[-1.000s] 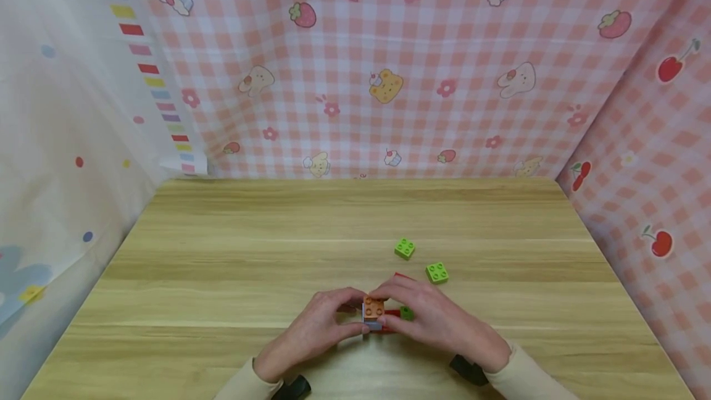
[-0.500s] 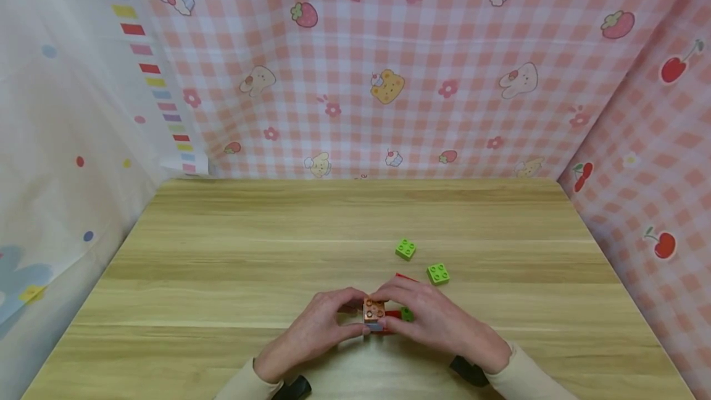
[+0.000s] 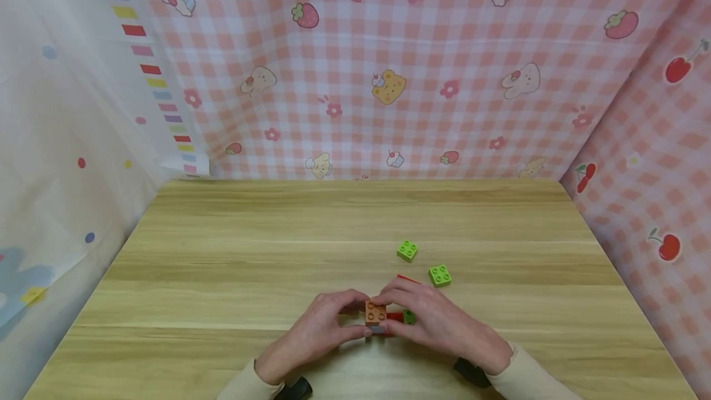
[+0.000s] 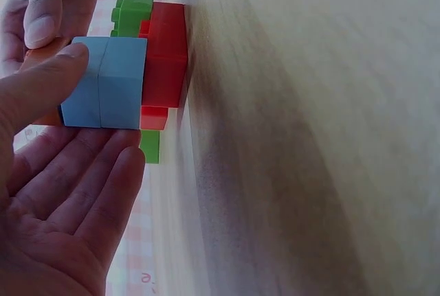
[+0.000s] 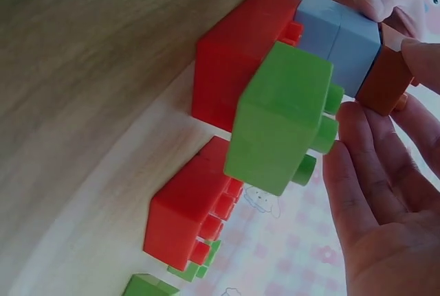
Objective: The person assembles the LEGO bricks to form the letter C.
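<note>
The worktop (image 3: 250, 252) is smooth wood, so a sideways shove could make the whole build skid. It sits near the person's edge, between the two hands: the left hand (image 3: 313, 329) pinches the blue pair (image 4: 113, 86) with thumb and fingers, and the right hand (image 3: 433, 320) has thumb and fingers round the orange brick (image 3: 375, 312). With both so close, one thumb could get in the other's way or be nipped at the seam.

The red base (image 4: 166, 55) appears to rest on the worktop under the stack. Since the blue pair stands over one end, hard or slanted pressure there might tip the base or lift its far end. The spare red brick (image 5: 185, 203) lies just beyond the right hand and could be knocked by its knuckles.

The blue pair, two bricks high, may split at its seam if twisted. The green block (image 5: 282, 117) on the base's other end could be bumped by the right palm.

Whether the orange brick is fully down on the blue I cannot tell; pressed unevenly, it could end up crooked. The two loose green bricks (image 3: 407, 250) (image 3: 440, 275) lie farther off and look at little risk.
</note>
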Available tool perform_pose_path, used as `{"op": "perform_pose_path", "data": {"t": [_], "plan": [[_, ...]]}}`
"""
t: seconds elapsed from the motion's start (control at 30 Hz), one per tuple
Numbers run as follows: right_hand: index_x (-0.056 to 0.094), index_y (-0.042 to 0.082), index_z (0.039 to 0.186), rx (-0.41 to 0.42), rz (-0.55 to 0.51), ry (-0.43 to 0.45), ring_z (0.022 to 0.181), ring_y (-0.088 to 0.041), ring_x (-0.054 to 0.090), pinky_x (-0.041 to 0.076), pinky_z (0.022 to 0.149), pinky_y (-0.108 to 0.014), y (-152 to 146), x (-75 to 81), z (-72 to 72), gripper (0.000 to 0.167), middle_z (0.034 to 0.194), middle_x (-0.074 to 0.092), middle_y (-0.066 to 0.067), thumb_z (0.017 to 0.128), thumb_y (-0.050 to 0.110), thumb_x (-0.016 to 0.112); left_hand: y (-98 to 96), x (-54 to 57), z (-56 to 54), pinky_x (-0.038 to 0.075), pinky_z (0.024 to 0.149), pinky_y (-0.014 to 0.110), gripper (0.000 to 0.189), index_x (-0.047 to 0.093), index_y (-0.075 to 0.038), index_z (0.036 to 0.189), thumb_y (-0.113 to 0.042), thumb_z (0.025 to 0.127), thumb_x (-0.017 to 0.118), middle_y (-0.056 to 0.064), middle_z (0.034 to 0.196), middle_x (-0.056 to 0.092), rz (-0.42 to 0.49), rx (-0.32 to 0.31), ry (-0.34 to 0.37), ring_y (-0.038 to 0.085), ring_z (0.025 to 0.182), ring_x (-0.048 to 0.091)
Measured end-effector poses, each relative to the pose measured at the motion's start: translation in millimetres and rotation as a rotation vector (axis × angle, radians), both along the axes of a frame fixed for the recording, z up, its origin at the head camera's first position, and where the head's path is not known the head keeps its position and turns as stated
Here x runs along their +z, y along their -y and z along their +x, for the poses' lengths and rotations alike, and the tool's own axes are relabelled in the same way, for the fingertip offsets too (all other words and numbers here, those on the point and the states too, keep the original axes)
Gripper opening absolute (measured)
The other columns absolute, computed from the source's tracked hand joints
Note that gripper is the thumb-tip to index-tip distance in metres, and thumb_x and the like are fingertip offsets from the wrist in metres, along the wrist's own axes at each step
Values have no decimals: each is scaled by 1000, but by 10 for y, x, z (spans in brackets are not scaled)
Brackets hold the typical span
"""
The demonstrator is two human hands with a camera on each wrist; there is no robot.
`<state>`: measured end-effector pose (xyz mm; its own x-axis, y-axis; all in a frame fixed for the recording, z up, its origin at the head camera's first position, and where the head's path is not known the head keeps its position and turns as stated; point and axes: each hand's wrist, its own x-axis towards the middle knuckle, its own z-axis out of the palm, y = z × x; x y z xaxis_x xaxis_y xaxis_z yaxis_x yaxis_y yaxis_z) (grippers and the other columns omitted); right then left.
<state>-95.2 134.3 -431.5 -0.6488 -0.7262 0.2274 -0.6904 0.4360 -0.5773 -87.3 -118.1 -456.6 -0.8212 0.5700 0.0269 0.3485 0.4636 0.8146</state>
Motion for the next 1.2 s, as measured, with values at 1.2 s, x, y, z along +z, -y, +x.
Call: {"op": "perform_pose_path", "data": {"t": [1.2], "plan": [[61, 6, 140, -120, 128, 48, 114, -15, 67, 58, 96, -40, 19, 25, 61, 61, 129, 70, -3, 95, 44, 75, -19, -11, 31, 57, 94, 32, 33, 71, -13, 119, -20, 89, 83, -1, 116, 74, -34, 14, -50, 15, 105, 70]]}}
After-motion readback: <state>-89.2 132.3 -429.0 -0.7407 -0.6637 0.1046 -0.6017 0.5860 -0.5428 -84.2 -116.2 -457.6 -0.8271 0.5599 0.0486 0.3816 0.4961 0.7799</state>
